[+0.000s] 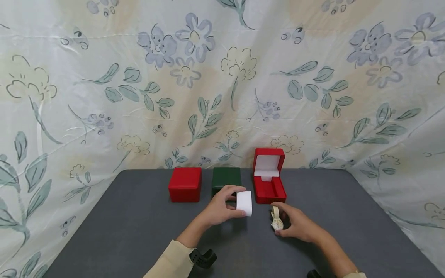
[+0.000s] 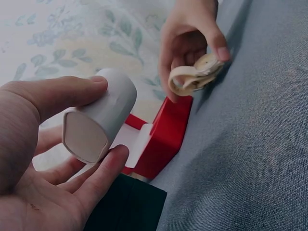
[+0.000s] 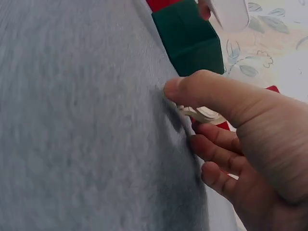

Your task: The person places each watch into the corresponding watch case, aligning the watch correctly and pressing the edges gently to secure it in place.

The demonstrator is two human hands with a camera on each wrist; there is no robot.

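Observation:
My left hand [image 1: 219, 208] pinches a white watch cushion [image 1: 244, 203] between thumb and fingers, above the table in front of the green box [image 1: 226, 175]. In the left wrist view the cushion [image 2: 115, 98] is a rounded roll with a flat beige end. Further right, my right hand [image 1: 300, 224] holds a wristwatch [image 1: 277, 221] with a cream strap and a pale round dial. Its strap forms a loop in the left wrist view. Fingers hide much of the watch [image 3: 206, 113] in the right wrist view. Just behind the watch stands an open red watch box [image 1: 270, 200], with a white-lined lid raised.
A closed red box [image 1: 185, 184] stands at the back left, beside the green box. All three boxes stand near the far edge of the dark grey table [image 1: 139, 224]. Behind it hangs a floral cloth [image 1: 208, 96].

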